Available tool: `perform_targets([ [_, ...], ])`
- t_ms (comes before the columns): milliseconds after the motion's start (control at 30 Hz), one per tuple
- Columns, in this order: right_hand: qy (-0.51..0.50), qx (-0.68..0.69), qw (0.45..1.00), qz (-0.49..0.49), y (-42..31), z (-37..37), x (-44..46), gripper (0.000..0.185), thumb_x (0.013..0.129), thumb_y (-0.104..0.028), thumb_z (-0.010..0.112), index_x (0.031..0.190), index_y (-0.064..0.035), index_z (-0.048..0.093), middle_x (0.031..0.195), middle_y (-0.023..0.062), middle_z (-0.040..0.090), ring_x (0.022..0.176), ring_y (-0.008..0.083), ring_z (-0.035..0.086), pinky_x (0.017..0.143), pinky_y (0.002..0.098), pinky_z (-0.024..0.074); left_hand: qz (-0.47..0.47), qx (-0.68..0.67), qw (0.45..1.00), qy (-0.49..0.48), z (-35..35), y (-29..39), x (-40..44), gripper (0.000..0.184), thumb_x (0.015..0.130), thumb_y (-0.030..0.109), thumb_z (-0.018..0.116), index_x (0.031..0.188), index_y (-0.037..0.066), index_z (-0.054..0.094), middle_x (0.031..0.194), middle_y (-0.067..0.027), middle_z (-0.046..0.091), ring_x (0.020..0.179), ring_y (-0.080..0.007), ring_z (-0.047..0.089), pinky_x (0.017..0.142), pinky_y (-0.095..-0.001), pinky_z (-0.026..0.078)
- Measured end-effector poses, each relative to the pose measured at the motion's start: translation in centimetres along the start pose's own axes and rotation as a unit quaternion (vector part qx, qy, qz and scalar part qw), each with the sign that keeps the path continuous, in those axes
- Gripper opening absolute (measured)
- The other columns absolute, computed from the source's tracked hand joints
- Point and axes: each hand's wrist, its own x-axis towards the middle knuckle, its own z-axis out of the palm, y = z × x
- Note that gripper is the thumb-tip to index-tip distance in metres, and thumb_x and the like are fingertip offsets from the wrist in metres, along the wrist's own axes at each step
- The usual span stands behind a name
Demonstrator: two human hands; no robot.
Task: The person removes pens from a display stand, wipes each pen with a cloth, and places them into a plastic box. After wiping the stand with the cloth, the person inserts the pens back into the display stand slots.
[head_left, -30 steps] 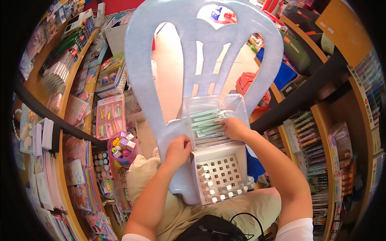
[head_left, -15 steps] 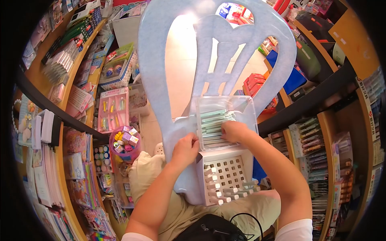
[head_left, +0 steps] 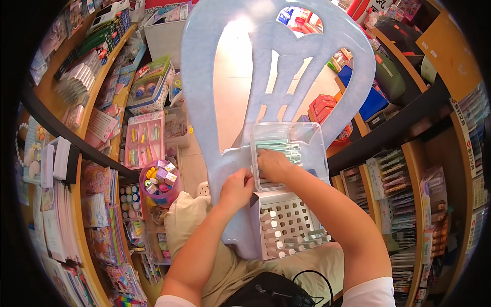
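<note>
A clear plastic box [head_left: 318, 153] rests on the pale blue chair [head_left: 199, 61], with several slim light-green pens [head_left: 289, 145] lying in it. Inside its left part is my right hand [head_left: 274, 166], fingers curled down beside the pens; whatever they grip is hidden. My left hand [head_left: 235, 189] is closed, thumb and fingertips together, at the box's left edge; I cannot make out anything in it. Just nearer to me sits a white holder [head_left: 286, 215] with rows of square holes. Pale-capped pens [head_left: 274, 244] stand in its left column and front rows.
Shelves of stationery [head_left: 401, 204] close in on the right, and notebooks [head_left: 99, 215] fill shelves on the left. A pink tub [head_left: 159, 197] of small items stands left of the chair, below a pink tray [head_left: 144, 138]. A black bag [head_left: 266, 291] lies on my lap.
My right hand has moved left within the clear box, from the pens' right side to their left end. My left hand has stayed almost in place.
</note>
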Motion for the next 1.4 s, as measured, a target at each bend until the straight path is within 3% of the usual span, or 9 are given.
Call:
perform_targets([
  [400, 0.083, 0.001, 0.996, -0.038, 1.6, 0.2, -0.2, 0.015, 0.075, -0.011, 0.065, 0.089, -0.0069, 0.062, 0.095, 0.0115, 0.061, 0.095, 0.0303, 0.057, 0.081, 0.0404, 0.0484, 0.027, 0.007, 1.0, 0.012, 0.0, -0.2, 0.0, 0.014, 0.082, 0.014, 0.057, 0.087, 0.001, 0.06, 0.082, -0.0186, 0.065, 0.08, -0.0359, 0.062, 0.071, -0.0423, 0.048],
  [567, 0.168, 0.134, 0.976, -0.013, 3.1, -1.0, -1.9, 0.012, 0.079, -0.007, 0.059, 0.091, -0.0055, 0.058, 0.086, 0.0135, 0.061, 0.087, 0.0315, 0.057, 0.075, 0.0421, 0.0467, 0.003, 0.021, 1.0, -0.001, 0.1, 0.4, 0.1, 0.015, 0.083, 0.015, 0.056, 0.088, 0.002, 0.06, 0.083, -0.0181, 0.065, 0.081, -0.0357, 0.062, 0.071, -0.0426, 0.048],
  [700, 0.279, 0.291, 0.914, 0.048, 2.5, -3.4, -3.3, 0.014, 0.08, -0.003, 0.056, 0.093, -0.0062, 0.058, 0.08, 0.0129, 0.06, 0.081, 0.0324, 0.057, 0.072, 0.0426, 0.0455, 0.011, 0.019, 1.0, 0.003, 0.3, 0.0, 0.2, 0.015, 0.083, 0.015, 0.055, 0.088, 0.002, 0.059, 0.083, -0.0178, 0.065, 0.08, -0.0356, 0.062, 0.071, -0.0424, 0.048],
  [733, 0.316, 0.268, 0.91, 0.028, 2.3, -4.0, -3.8, 0.019, 0.082, 0.0, 0.053, 0.099, -0.0077, 0.059, 0.079, 0.0131, 0.059, 0.078, 0.032, 0.057, 0.07, 0.0399, 0.046, 0.012, 0.015, 1.0, 0.003, 0.3, -0.1, 0.1, 0.015, 0.083, 0.015, 0.055, 0.088, 0.002, 0.059, 0.082, -0.0177, 0.065, 0.08, -0.0355, 0.062, 0.071, -0.0423, 0.048],
  [833, 0.308, 0.331, 0.892, 0.016, 3.5, -4.7, -4.7, 0.022, 0.086, 0.002, 0.05, 0.106, -0.0057, 0.057, 0.078, 0.008, 0.054, 0.074, 0.0188, 0.054, 0.071, 0.0299, 0.0444, 0.013, 0.013, 1.0, 0.003, 0.4, -0.3, 0.2, 0.015, 0.083, 0.015, 0.055, 0.088, 0.002, 0.06, 0.081, -0.0175, 0.064, 0.078, -0.0353, 0.062, 0.07, -0.0419, 0.048],
  [867, 0.284, 0.373, 0.882, 0.047, 3.6, -5.0, -5.3, 0.021, 0.09, 0.002, 0.048, 0.106, -0.0063, 0.058, 0.075, 0.0024, 0.051, 0.07, 0.0102, 0.049, 0.065, 0.0244, 0.0427, 0.012, 0.019, 1.0, 0.003, 0.5, -0.3, 0.2, 0.015, 0.083, 0.015, 0.055, 0.088, 0.002, 0.06, 0.081, -0.0174, 0.064, 0.078, -0.0352, 0.062, 0.07, -0.0418, 0.048],
  [1000, 0.258, 0.466, 0.844, 0.069, 3.3, -6.6, -7.4, 0.019, 0.093, 0.0, 0.045, 0.106, -0.006, 0.058, 0.078, -0.0006, 0.051, 0.058, 0.0049, 0.049, 0.052, 0.0199, 0.0408, 0.014, 0.0, 1.0, 0.008, 1.1, -1.3, 0.6, 0.014, 0.083, 0.014, 0.055, 0.088, 0.002, 0.06, 0.079, -0.0176, 0.064, 0.076, -0.0345, 0.062, 0.069, -0.0415, 0.048],
  [1200, 0.252, 0.621, 0.732, 0.122, 2.1, -7.6, -9.2, 0.017, 0.094, -0.002, 0.045, 0.107, -0.0063, 0.055, 0.084, 0.0015, 0.057, 0.061, 0.0081, 0.061, 0.05, 0.0192, 0.0489, 0.026, 0.001, 1.0, 0.015, 1.1, -1.4, 0.6, 0.012, 0.082, 0.013, 0.054, 0.087, 0.003, 0.059, 0.077, -0.018, 0.063, 0.074, -0.034, 0.062, 0.068, -0.041, 0.048],
  [1400, 0.278, 0.629, 0.714, 0.129, 2.0, -7.3, -8.9, 0.013, 0.092, -0.007, 0.053, 0.105, -0.007, 0.055, 0.084, 0.0036, 0.059, 0.063, 0.0093, 0.062, 0.054, 0.0208, 0.051, 0.003, 0.023, 1.0, 0.0, 0.3, -0.2, 0.1, 0.014, 0.082, 0.014, 0.055, 0.086, 0.002, 0.06, 0.076, -0.0177, 0.064, 0.074, -0.0332, 0.062, 0.068, -0.0404, 0.048],
])
